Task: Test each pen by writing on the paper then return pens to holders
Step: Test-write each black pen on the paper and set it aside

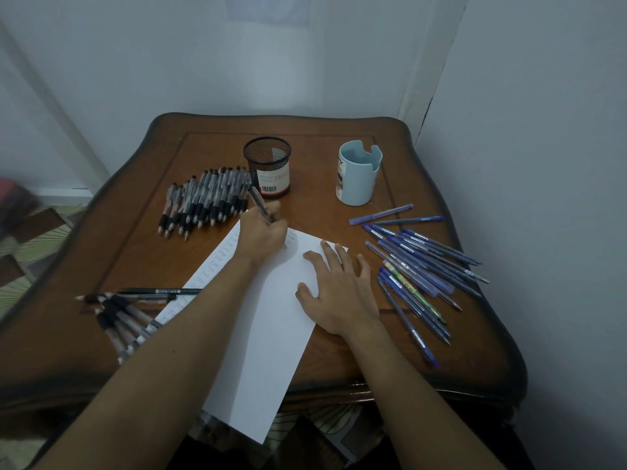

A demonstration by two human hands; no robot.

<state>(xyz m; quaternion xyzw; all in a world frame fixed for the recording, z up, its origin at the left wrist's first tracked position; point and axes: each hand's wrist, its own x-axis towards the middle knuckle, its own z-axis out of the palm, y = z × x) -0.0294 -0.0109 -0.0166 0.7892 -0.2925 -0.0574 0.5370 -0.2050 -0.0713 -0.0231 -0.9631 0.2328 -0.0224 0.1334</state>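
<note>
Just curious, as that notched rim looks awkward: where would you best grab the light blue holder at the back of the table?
Likely round the smooth side wall at mid-height, coming from the right of the view. The light blue holder stands upright, with bare table on that side, while its rim is notched and uneven.

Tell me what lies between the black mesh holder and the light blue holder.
In the head view, only bare wood of the table shows between the black mesh holder and the light blue holder; nothing lies on that stretch.
</note>
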